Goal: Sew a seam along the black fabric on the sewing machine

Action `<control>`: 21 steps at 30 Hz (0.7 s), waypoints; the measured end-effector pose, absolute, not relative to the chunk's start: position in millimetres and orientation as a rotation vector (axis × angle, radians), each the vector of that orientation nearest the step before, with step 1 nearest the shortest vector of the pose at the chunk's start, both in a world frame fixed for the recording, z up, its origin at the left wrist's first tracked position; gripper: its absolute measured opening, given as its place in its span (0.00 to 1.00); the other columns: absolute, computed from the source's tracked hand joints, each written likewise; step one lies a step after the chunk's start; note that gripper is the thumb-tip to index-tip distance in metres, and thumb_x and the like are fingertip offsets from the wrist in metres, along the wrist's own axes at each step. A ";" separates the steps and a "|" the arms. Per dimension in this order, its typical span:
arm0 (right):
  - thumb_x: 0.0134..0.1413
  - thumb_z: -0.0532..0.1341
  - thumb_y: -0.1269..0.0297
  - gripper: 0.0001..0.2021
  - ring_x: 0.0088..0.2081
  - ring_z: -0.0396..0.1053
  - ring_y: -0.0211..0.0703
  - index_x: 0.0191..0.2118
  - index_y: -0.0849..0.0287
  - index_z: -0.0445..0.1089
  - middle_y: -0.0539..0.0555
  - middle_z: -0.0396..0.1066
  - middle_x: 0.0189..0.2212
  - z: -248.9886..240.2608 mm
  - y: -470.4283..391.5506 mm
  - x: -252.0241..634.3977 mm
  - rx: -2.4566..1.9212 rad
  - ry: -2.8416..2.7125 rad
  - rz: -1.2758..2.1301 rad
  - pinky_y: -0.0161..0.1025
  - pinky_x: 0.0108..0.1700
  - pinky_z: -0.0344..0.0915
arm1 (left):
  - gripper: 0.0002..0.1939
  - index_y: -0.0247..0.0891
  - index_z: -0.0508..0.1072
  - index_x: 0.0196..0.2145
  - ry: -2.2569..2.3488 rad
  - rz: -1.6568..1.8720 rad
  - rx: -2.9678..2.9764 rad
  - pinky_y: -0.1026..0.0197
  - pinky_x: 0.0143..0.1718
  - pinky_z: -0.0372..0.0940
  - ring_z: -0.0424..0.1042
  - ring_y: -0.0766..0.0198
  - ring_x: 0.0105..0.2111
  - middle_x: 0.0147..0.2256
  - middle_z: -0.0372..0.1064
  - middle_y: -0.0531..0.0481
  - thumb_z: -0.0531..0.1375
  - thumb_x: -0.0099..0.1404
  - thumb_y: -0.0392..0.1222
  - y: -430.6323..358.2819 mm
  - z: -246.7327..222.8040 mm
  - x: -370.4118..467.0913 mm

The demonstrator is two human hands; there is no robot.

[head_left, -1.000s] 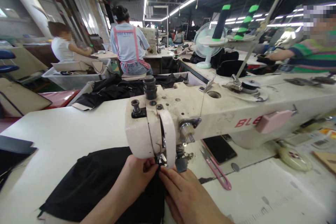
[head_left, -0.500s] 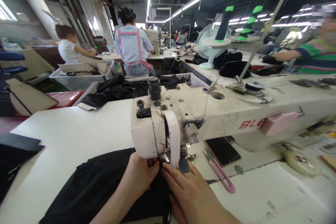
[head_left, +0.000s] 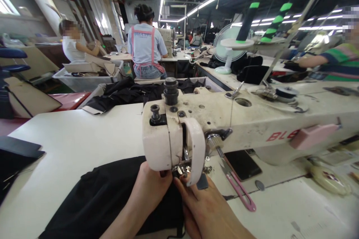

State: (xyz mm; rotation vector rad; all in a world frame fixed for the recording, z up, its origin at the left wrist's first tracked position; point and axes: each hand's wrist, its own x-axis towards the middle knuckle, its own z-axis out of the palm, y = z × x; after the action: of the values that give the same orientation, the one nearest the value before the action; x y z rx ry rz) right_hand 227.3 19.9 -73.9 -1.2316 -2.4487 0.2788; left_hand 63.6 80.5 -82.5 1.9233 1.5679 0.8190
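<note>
Black fabric (head_left: 106, 194) lies on the white table under the head of a sewing machine (head_left: 159, 140). My left hand (head_left: 153, 185) is closed on the fabric just left of the needle area, its fingertips partly behind the machine head. Close by on the right, my right hand (head_left: 203, 201) has its thumb and fingers pressed together on the fabric edge beside the presser foot. The white lever guard hides part of its fingers. The needle itself cannot be made out.
Pink snips (head_left: 241, 190), a dark phone (head_left: 244, 164) and a small round disc (head_left: 259, 185) lie right of my right hand. More black fabric sits at the left edge (head_left: 17, 164) and in a bin (head_left: 126, 93) behind the table. Other people sit farther back.
The view has shifted slightly, so the machine appears farther right. Both hands stay at the needle area; the fingers of my right hand look more bent at the fabric.
</note>
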 end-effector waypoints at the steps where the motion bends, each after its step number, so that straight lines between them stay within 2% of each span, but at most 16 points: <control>1: 0.47 0.53 0.77 0.28 0.55 0.63 0.60 0.58 0.68 0.62 0.67 0.67 0.50 -75.0 20.0 227.7 -1.220 -2.447 0.261 0.58 0.58 0.60 | 0.11 0.38 0.68 0.18 1.568 0.833 1.933 0.69 0.11 0.53 0.60 0.68 0.10 0.10 0.60 0.56 0.55 0.57 0.38 81.9 -84.1 63.4; 3: 0.48 0.52 0.77 0.27 0.54 0.64 0.60 0.57 0.68 0.63 0.68 0.67 0.50 -76.9 19.9 228.6 -1.187 -2.444 0.223 0.59 0.57 0.61 | 0.10 0.38 0.70 0.19 1.567 0.860 1.960 0.69 0.13 0.55 0.62 0.66 0.12 0.10 0.60 0.56 0.56 0.56 0.38 86.3 -85.6 62.8; 6: 0.47 0.53 0.77 0.26 0.53 0.64 0.62 0.55 0.69 0.65 0.69 0.67 0.50 -80.1 19.1 230.3 -1.142 -2.428 0.174 0.61 0.56 0.61 | 0.10 0.37 0.72 0.23 1.565 0.908 2.013 0.67 0.17 0.60 0.67 0.63 0.17 0.15 0.66 0.53 0.55 0.59 0.40 91.1 -81.2 58.9; 9: 0.45 0.53 0.77 0.27 0.52 0.65 0.63 0.54 0.69 0.66 0.69 0.69 0.47 -83.1 17.8 231.7 -1.132 -2.415 0.161 0.62 0.54 0.63 | 0.11 0.37 0.74 0.29 1.568 0.976 2.085 0.62 0.28 0.66 0.71 0.59 0.27 0.26 0.72 0.48 0.54 0.62 0.42 78.9 -72.6 49.4; 12: 0.47 0.53 0.79 0.24 0.50 0.65 0.58 0.53 0.66 0.67 0.65 0.70 0.46 -81.8 15.8 232.5 -1.150 -2.392 0.226 0.58 0.53 0.65 | 0.14 0.41 0.74 0.40 1.415 0.862 2.450 0.55 0.39 0.67 0.70 0.54 0.36 0.36 0.72 0.46 0.57 0.62 0.50 48.2 -68.5 37.8; 14: 0.49 0.53 0.78 0.21 0.50 0.65 0.55 0.50 0.64 0.68 0.63 0.69 0.47 -78.4 14.2 232.8 -1.172 -2.363 0.296 0.54 0.53 0.66 | 0.19 0.44 0.70 0.51 1.291 0.632 2.705 0.55 0.37 0.68 0.69 0.55 0.36 0.38 0.70 0.46 0.57 0.63 0.48 28.7 -67.8 31.2; 16: 0.51 0.53 0.78 0.19 0.49 0.64 0.54 0.49 0.63 0.67 0.62 0.68 0.47 -75.0 11.9 233.4 -1.161 -2.323 0.362 0.52 0.52 0.66 | 0.20 0.45 0.66 0.56 1.244 0.444 2.753 0.59 0.34 0.68 0.69 0.58 0.34 0.37 0.69 0.47 0.54 0.67 0.42 18.2 -64.8 26.6; 21: 0.51 0.50 0.79 0.15 0.41 0.67 0.48 0.42 0.61 0.67 0.59 0.69 0.38 -73.6 0.5 237.8 -1.126 -2.140 0.471 0.46 0.44 0.71 | 0.17 0.45 0.72 0.48 1.225 0.289 2.364 0.65 0.29 0.65 0.70 0.63 0.32 0.32 0.64 0.50 0.46 0.71 0.44 27.0 -47.2 25.4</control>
State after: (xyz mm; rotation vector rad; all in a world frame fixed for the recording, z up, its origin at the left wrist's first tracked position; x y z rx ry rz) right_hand 237.8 0.5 -73.6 -1.1260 -2.1403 0.4705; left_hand 25.4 27.0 -47.2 2.3643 1.2248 0.2892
